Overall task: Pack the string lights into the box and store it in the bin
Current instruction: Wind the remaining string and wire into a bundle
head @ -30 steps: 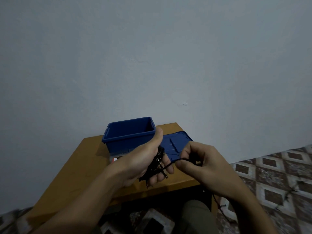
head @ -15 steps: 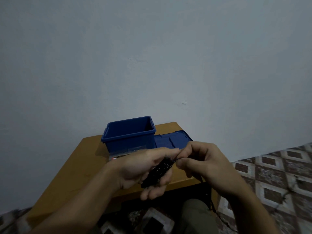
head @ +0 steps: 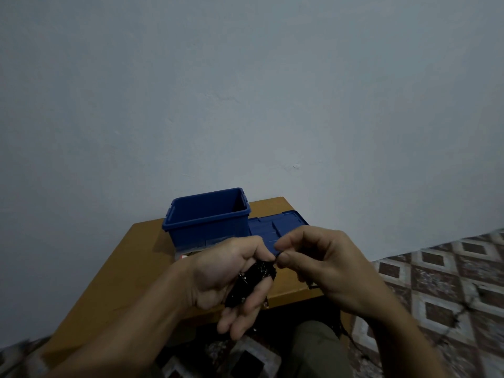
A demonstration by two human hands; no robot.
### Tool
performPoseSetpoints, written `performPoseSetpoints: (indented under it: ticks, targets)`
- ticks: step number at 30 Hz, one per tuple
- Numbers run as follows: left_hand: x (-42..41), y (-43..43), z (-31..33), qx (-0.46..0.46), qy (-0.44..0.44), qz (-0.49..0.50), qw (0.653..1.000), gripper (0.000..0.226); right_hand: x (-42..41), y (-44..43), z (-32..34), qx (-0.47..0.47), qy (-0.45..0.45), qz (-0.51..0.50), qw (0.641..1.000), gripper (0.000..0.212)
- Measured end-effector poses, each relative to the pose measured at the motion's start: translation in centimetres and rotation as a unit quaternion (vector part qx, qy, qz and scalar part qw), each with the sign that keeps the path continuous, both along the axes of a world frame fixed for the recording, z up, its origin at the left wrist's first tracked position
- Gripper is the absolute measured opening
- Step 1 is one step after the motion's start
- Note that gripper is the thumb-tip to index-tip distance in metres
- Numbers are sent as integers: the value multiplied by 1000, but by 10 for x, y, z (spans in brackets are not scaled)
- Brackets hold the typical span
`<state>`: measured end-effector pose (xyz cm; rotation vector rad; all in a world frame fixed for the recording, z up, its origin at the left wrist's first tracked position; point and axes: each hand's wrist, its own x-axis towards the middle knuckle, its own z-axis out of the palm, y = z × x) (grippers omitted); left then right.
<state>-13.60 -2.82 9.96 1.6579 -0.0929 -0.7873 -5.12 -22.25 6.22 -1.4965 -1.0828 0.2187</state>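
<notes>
My left hand [head: 231, 279] holds a dark bundle of string lights [head: 251, 282] in its palm, thumb over the top. Right beside it, my right hand [head: 324, 266] pinches the loose black strand at the bundle's upper end. The rest of the strand [head: 463, 309] trails down past my knee and over the floor to the right. Behind my hands an open blue bin [head: 207, 219] stands on a small wooden table [head: 131, 266], with its blue lid [head: 275, 227] lying flat to its right. A small box [head: 188, 255] is mostly hidden in front of the bin.
A plain pale wall rises directly behind the table. Patterned brown and white floor tiles [head: 436, 268] spread to the right. My knee in olive trousers [head: 313, 347] is below the table's front edge.
My left hand turned palm-up and closed round the bundle. My right hand brought the strand over to the bundle's top, so both hands now meet.
</notes>
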Motion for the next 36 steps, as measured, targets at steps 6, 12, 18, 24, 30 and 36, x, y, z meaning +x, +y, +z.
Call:
performPoseSetpoints:
  ticks: [6, 12, 18, 24, 30, 36]
  targets:
    - [-4, -6, 0, -124, 5, -44, 991, 69, -3, 5, -2, -14, -15, 37, 999, 17]
    - [-7, -9, 1, -183, -31, -37, 982, 69, -7, 9, -3, -36, -23, 46, 998, 22]
    - [-10, -10, 3, -230, -89, 37, 968, 69, -9, 12, -4, -119, -83, 38, 989, 28]
    - [-11, -11, 7, -290, -139, 88, 943, 83, -10, 15, -5, -104, -61, 36, 992, 24]
    - [-8, -15, 14, -355, -146, 116, 916, 86, -10, 25, -16, -21, 12, 35, 999, 22]
    - [-6, -26, 21, -370, -180, 229, 882, 81, -11, 30, -19, -38, 65, 130, 989, 23]
